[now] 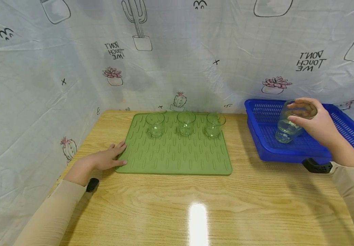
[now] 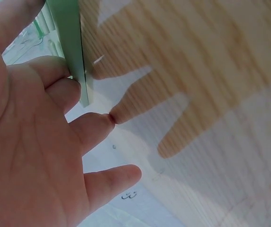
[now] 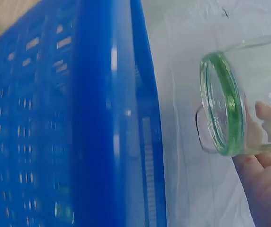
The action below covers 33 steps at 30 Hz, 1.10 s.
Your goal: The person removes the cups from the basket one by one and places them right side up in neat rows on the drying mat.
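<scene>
My right hand (image 1: 316, 121) grips a clear drinking glass (image 1: 288, 118) over the blue basket. In the right wrist view, the held glass (image 3: 228, 104) shows its thick greenish base, tilted, beyond the basket's rim. Below it in the head view, what looks like another glass (image 1: 283, 137) is seen inside the basket, partly overlapped. My left hand (image 1: 104, 160) lies with fingers spread at the left edge of the green mat (image 1: 177, 160); in the left wrist view its fingers (image 2: 95, 130) touch the mat's side and the table. Three glasses stand in a row along the mat's far part: left (image 1: 156, 126), middle (image 1: 185, 124), right (image 1: 213, 126).
The blue basket (image 1: 259, 143) with slotted walls stands at the right on the wooden table (image 1: 152, 205). A pale printed sheet (image 1: 177, 61) hangs behind the table and along its left side.
</scene>
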{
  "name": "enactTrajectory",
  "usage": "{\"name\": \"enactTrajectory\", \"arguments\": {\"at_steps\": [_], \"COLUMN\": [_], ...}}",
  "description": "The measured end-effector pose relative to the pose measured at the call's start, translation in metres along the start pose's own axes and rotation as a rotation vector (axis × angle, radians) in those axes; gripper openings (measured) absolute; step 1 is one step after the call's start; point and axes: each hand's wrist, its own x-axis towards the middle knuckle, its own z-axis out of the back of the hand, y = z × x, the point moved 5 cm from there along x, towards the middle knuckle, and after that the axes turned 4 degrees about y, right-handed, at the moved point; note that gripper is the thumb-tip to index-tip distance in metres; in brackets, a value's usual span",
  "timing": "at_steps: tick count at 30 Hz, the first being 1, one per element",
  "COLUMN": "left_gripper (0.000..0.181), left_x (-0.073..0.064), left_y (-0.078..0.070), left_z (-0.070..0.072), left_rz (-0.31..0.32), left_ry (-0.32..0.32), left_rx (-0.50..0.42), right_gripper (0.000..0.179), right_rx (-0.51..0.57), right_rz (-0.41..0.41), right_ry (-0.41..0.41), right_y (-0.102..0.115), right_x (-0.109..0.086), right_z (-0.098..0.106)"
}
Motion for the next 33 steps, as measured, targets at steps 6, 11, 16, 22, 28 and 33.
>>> {"name": "enactTrajectory", "arguments": {"at_steps": [6, 11, 16, 22, 28, 33], "left_gripper": [0.088, 0.088, 0.088, 0.088, 0.088, 0.088], "left_x": [0.000, 0.000, -0.001, 0.000, 0.000, 0.000], "left_y": [-0.001, -0.002, -0.004, -0.004, -0.004, -0.004], "left_z": [0.001, 0.001, 0.002, 0.002, 0.002, 0.002], "left_rz": [-0.001, 0.004, 0.010, 0.014, 0.017, 0.015], "left_ry": [-0.005, -0.003, 0.003, 0.005, 0.009, 0.007], "left_rx": [0.011, 0.004, -0.012, 0.000, -0.007, -0.006], "right_gripper": [0.053, 0.055, 0.055, 0.055, 0.056, 0.060], "right_rx": [0.024, 0.046, 0.072, 0.128, 0.217, 0.244], "right_rz": [0.016, 0.030, 0.062, 0.079, 0.114, 0.174], "right_ry": [-0.030, -0.031, -0.019, 0.014, 0.054, 0.087], "right_y": [0.010, 0.018, 0.028, 0.038, 0.048, 0.051], "right_x": [0.007, 0.011, 0.015, 0.016, 0.019, 0.018], "right_z": [-0.012, -0.020, -0.032, -0.049, -0.067, -0.086]}}
